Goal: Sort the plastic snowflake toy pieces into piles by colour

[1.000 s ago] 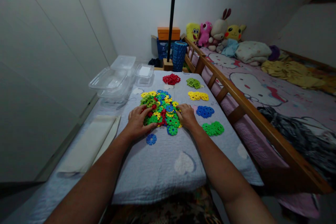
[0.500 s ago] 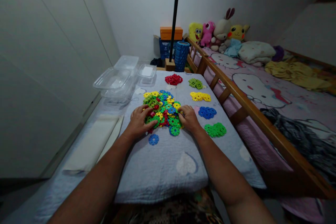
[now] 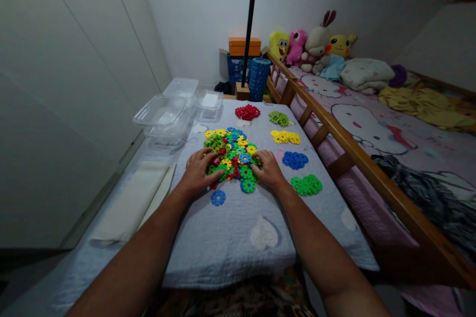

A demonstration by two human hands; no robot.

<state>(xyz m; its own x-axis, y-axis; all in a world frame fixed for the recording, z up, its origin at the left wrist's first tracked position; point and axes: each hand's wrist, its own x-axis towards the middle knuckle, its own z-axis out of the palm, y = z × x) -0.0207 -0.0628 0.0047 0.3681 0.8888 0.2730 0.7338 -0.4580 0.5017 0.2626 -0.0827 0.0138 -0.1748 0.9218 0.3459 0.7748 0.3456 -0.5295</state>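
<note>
A mixed pile of plastic snowflake discs (image 3: 234, 156) in green, yellow, blue and red lies mid-table. My left hand (image 3: 199, 171) rests against its left side, fingers spread over the edge discs. At the right side, my right hand (image 3: 268, 168) touches the pile with fingers apart and curved. One blue disc (image 3: 218, 197) lies loose in front of the pile. Heaps sorted by colour stand beyond and to the right: red pieces (image 3: 247, 112), light green pieces (image 3: 278, 119), yellow discs (image 3: 285, 137), blue discs (image 3: 295, 160) and green discs (image 3: 306, 185).
Clear plastic containers (image 3: 159, 111) stand at the table's back left, with a smaller lidded one (image 3: 210, 100) beside them. A folded cream cloth (image 3: 130, 203) lies at left. The wooden bed rail (image 3: 334, 129) runs along the right side. A black pole (image 3: 250, 25) rises behind the table.
The view has shifted slightly. My right hand's fingers have opened a little at the pile's right edge; my left hand stays in place.
</note>
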